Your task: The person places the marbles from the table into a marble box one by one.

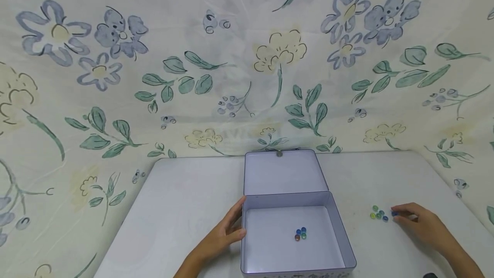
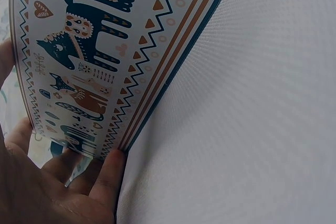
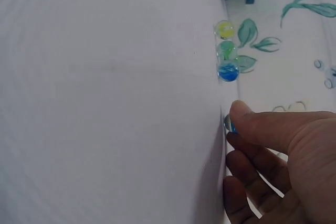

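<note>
My right hand (image 1: 424, 224) pinches a blue marble (image 1: 394, 213) between thumb and fingertips, low over the table on the right. In the right wrist view this marble (image 3: 229, 123) is mostly hidden by the thumb. Just left of it lies a loose cluster of several green, yellow and blue glass marbles (image 1: 379, 214). A hinged metal box (image 1: 285, 200) stands with its lid tipped back, and several blue, green and brownish marbles (image 1: 303, 235) sit together on its floor. Against its left wall rests my left hand (image 1: 218, 237), fingers spread and touching the side.
The box lid (image 1: 285, 173) leans away toward the back edge of the white table (image 1: 185, 200). Behind and around the table hangs a flower-printed cloth (image 1: 231, 55). The box's outer side (image 2: 84, 66) carries animal patterns. A small dark object (image 1: 429, 275) shows at the bottom right edge.
</note>
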`<state>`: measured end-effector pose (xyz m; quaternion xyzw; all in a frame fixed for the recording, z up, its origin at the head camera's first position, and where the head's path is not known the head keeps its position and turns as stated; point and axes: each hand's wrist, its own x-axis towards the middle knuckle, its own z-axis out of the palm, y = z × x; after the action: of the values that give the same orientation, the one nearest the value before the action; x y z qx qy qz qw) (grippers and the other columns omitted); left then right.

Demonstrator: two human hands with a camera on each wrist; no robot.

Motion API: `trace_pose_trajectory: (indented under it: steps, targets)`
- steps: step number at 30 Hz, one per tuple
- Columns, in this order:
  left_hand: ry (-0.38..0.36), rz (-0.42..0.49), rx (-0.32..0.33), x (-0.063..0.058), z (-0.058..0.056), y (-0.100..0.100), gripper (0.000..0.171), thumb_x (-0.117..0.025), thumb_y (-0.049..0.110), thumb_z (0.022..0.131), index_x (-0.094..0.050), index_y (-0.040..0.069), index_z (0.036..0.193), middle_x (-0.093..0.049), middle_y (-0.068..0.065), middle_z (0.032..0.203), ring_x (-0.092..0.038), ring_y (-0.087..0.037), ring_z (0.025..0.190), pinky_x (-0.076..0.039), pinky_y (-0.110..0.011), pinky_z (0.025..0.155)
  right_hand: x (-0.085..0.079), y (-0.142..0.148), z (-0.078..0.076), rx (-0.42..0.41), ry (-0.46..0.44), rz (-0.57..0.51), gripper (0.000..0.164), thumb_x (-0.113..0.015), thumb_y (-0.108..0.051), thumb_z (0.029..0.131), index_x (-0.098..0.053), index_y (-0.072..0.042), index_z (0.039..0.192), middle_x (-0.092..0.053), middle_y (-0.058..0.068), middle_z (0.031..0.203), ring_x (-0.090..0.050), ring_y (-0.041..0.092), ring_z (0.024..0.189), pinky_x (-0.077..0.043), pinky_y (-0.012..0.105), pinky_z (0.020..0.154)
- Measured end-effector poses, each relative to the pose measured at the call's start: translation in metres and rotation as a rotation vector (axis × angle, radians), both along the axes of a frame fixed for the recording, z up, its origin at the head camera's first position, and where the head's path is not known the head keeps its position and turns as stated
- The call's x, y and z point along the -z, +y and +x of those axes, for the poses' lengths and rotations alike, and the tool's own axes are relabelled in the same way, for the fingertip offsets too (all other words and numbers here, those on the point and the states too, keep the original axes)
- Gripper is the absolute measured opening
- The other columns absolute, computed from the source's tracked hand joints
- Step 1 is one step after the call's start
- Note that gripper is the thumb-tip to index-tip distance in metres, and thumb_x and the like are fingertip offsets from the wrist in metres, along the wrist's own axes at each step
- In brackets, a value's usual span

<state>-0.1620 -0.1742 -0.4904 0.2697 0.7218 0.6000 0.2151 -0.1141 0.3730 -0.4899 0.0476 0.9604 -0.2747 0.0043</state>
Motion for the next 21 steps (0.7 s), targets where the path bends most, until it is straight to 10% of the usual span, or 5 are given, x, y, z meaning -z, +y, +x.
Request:
trace_pose_trajectory:
  steps: [11,21]
  targets:
    - [-0.01,0.002,-0.007,-0.0002,0.0003,0.0005,0.079,-0.054,0.016,0.102,-0.005,0.027,0.162,0.001,-0.017,0.168,-0.004,-0.049,0.153,-0.024,-0.066,0.117,0.003,-0.0019,-0.0014,0.0,0.06,0.027,0.029,-0.075,-0.015,0.087,-0.069,-0.004,0.113,-0.071,0.018,0.114,-0.068,0.029,0.097,-0.05,0.016,0.069]
    - [-0.008,-0.006,-0.006,-0.0021,0.0014,0.0008,0.079,-0.054,0.016,0.102,-0.005,0.027,0.162,0.002,-0.017,0.168,-0.004,-0.049,0.153,-0.024,-0.065,0.118,0.0054,-0.0012,-0.0004,0.006,0.079,0.015,0.026,-0.074,-0.013,0.087,-0.07,-0.006,0.111,-0.071,0.016,0.112,-0.059,-0.005,0.087,-0.05,0.014,0.069]
